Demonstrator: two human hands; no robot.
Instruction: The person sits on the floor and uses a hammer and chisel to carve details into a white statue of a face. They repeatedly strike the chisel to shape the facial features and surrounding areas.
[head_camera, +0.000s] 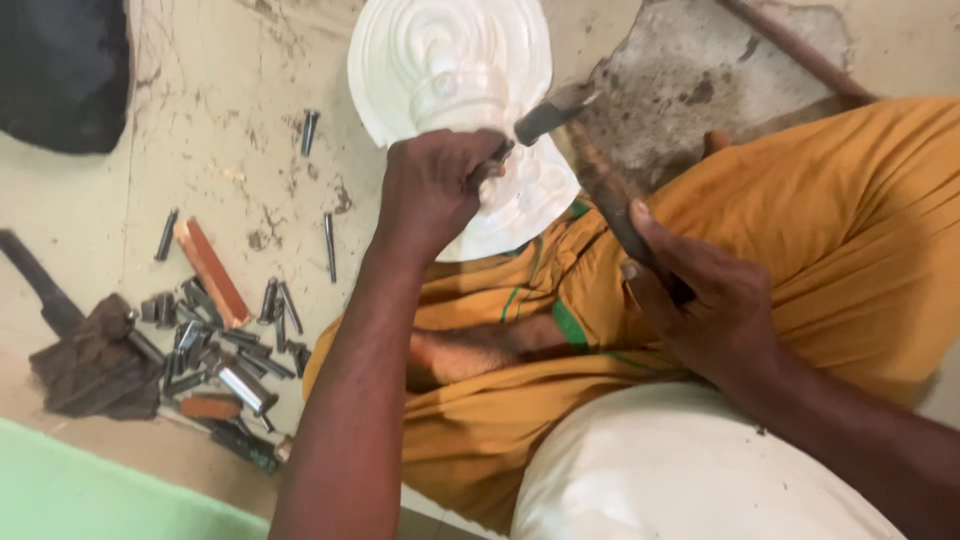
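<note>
A pale carved wooden piece (450, 60) with rounded concentric ridges rests on my lap over an orange cloth (830, 220). My left hand (432, 190) is closed around a dark metal chisel (540, 122), its tip pressed against the carving. My right hand (700, 300) grips the lower end of a dark wooden mallet (600, 190), which angles up toward the chisel's head. The mallet's upper end lies close to the chisel.
Several metal chisels (215, 350) lie scattered on the pale floor at the left, with a reddish flat stone (212, 270) and a brown rag (95, 365). A grey slab (700, 70) lies behind the carving. A green surface (90, 495) fills the lower left corner.
</note>
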